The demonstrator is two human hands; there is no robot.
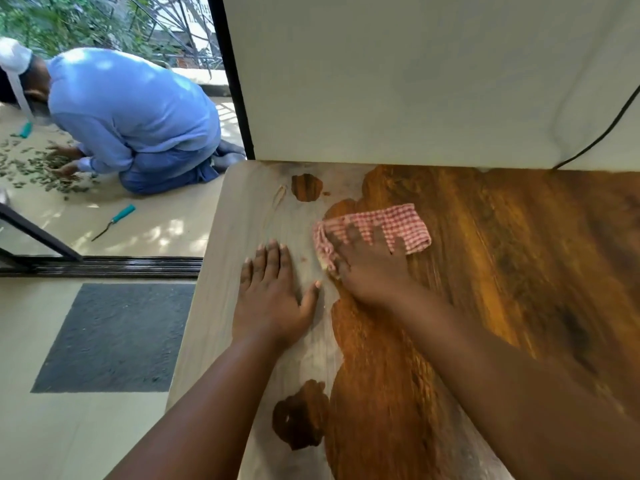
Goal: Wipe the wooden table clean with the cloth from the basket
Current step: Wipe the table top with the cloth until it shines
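Observation:
A wooden table [502, 254] fills the right and middle of the view. Its left strip is covered in pale grey dust, while the rest shows dark glossy brown wood. A folded red-and-white checked cloth [398, 221] lies at the border between dust and bare wood. My right hand [372, 268] presses flat on the cloth's near part, fingers spread over it. My left hand [273, 296] lies flat on the dusty strip just left of the cloth, fingers apart, holding nothing. No basket is in view.
A white wall [415, 81] stands right behind the table, with a black cable [609, 126] running down it. Left of the table's edge are the floor, a dark doormat [117, 337] and a sliding-door track. A person in blue [138, 116] kneels outside.

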